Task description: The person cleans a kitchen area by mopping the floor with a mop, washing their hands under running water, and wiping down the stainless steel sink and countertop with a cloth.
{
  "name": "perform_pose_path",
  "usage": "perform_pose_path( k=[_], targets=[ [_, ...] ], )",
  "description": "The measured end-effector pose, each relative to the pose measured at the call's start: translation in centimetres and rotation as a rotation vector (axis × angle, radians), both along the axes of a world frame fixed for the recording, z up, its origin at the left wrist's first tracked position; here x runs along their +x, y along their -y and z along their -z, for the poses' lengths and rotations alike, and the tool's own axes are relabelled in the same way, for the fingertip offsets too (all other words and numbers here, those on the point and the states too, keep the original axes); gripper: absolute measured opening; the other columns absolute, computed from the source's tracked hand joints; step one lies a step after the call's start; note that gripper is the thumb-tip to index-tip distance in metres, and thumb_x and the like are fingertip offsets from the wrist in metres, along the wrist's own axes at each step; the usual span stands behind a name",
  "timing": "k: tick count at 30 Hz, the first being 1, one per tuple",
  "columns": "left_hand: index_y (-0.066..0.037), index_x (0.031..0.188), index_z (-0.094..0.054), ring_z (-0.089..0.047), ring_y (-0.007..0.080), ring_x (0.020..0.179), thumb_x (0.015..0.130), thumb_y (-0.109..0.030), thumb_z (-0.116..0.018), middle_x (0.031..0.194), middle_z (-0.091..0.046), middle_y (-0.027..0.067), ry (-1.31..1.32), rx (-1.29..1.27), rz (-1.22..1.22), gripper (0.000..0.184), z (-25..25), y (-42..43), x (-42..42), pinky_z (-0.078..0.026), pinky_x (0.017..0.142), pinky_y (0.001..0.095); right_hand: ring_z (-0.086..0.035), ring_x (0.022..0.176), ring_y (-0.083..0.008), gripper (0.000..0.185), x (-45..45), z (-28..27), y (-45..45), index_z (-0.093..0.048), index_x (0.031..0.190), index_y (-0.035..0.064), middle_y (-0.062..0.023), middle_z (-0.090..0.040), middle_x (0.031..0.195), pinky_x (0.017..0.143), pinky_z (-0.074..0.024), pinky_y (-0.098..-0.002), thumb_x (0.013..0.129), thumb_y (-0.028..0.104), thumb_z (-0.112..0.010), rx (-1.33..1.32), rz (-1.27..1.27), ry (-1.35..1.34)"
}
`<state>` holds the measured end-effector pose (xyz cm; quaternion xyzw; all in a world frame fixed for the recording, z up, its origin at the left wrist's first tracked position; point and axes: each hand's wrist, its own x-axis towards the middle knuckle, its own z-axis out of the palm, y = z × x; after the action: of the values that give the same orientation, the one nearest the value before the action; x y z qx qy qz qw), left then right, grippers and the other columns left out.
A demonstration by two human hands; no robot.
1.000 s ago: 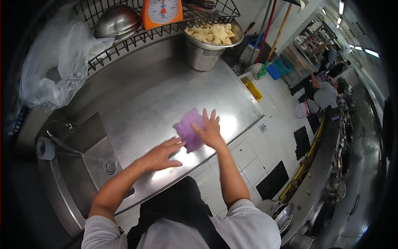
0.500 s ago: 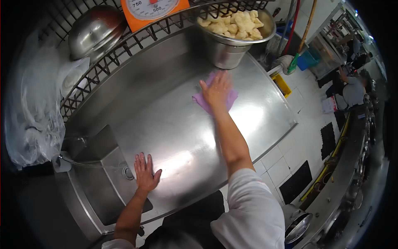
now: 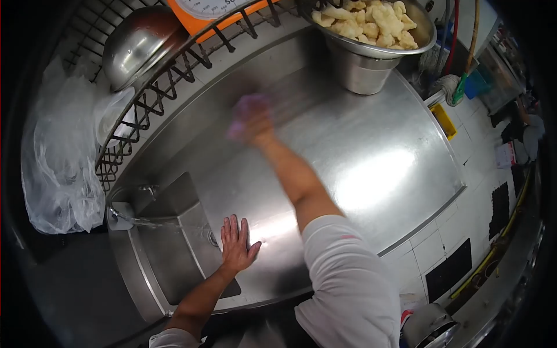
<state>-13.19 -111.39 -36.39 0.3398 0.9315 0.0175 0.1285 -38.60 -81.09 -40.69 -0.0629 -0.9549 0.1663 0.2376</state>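
My left hand (image 3: 235, 250) lies flat on the stainless steel counter (image 3: 278, 174) beside the sink, fingers spread and nothing under them that I can see. Higher up, toward the back of the counter, my right hand (image 3: 259, 123) has a purple cloth (image 3: 250, 110) against the metal. Motion smears this hand and the cloth, so the single fingers cannot be made out. Water runs from a tap (image 3: 119, 216) into the sink (image 3: 168, 249), left of my left hand.
A metal bowl of pale, lumpy food pieces (image 3: 377, 26) rests on a steel pot (image 3: 362, 72) at the back right. A black wire rack (image 3: 191, 61) borders the back, with an orange scale (image 3: 212, 26) and a steel bowl (image 3: 136, 49). Plastic bags (image 3: 61, 156) hang left.
My right hand has swept the purple cloth leftward across the counter, away from the pot. My left hand stays flat near the sink. The whole view has shifted.
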Motion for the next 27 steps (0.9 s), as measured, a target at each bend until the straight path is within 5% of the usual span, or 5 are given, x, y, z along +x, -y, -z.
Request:
perform_pose_path(
  k=[3,6,9,19,27],
  targets=[
    [-0.002,0.152,-0.027,-0.01,0.0509,0.146,0.088,-0.051,-0.06,0.159,-0.013,0.0285,-0.018,0.063,-0.003,0.087,0.3,0.3,0.0,-0.01,0.117,0.0594,-0.042,0.13,-0.0376,0.049,-0.6,8.0,15.9,-0.067,0.109,0.0237,-0.0124,-0.054,0.129,0.113,-0.0282,-0.0549,0.079,0.06,-0.055,-0.284,-0.213,-0.348],
    [-0.001,0.151,-0.029,-0.014,0.0512,0.145,0.086,-0.046,-0.063,0.158,-0.018,0.0283,-0.071,0.055,0.011,0.087,-0.1,0.2,0.1,-0.013,0.117,0.0584,-0.031,0.139,-0.0437,0.061,10.5,2.4,18.1,-0.055,0.133,0.0184,-0.018,-0.046,0.141,0.117,-0.0198,-0.0574,0.081,0.048,-0.059,-0.186,-0.649,-0.283],
    [0.001,0.151,-0.029,-0.017,0.0484,0.144,0.085,-0.039,-0.064,0.156,-0.024,0.0272,-0.079,0.14,0.083,0.084,0.5,0.6,-0.2,-0.013,0.117,0.0573,-0.042,0.128,-0.0418,0.054,18.4,2.3,13.3,-0.059,0.125,0.0153,-0.015,-0.052,0.126,0.112,-0.0287,-0.0589,0.077,0.04,-0.061,-0.052,-0.339,-0.206],
    [-0.004,0.155,-0.021,-0.009,0.0442,0.148,0.09,-0.036,-0.057,0.16,-0.017,0.0214,-0.112,0.071,0.039,0.08,0.2,-0.2,0.8,-0.01,0.119,0.0564,-0.024,0.144,-0.0422,0.065,31.3,1.7,-31.1,-0.037,0.149,0.0106,-0.0195,-0.034,0.153,0.118,-0.0155,-0.0554,0.097,0.05,-0.039,0.271,0.52,0.212],
    [-0.004,0.153,-0.027,-0.014,0.0451,0.147,0.09,-0.031,-0.058,0.159,-0.021,0.0216,-0.169,0.18,0.089,0.076,0.3,0.6,0.9,-0.012,0.118,0.058,-0.019,0.147,-0.0444,0.068,47.0,0.2,-36.1,-0.03,0.154,0.0157,-0.0198,-0.024,0.16,0.12,-0.0107,-0.0541,0.098,0.053,-0.038,0.189,0.59,0.438]
  ],
)
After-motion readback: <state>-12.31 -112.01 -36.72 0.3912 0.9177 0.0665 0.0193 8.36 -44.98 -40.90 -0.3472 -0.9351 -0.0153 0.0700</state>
